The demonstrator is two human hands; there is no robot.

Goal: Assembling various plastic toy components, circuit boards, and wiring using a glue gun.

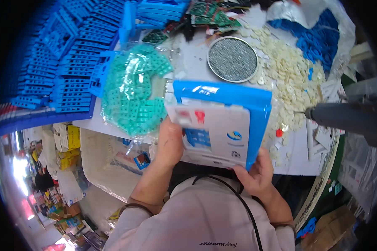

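blue glossy package (223,125); rectangular

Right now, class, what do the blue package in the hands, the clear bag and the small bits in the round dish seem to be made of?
Blue package: glossy, perhaps coated card or plastic; a bright highlight shows near its top edge.
Clear bag: thin, shiny plastic film, since green pieces show through and it glints.
Small bits: probably metal, from their silver-grey sheen.
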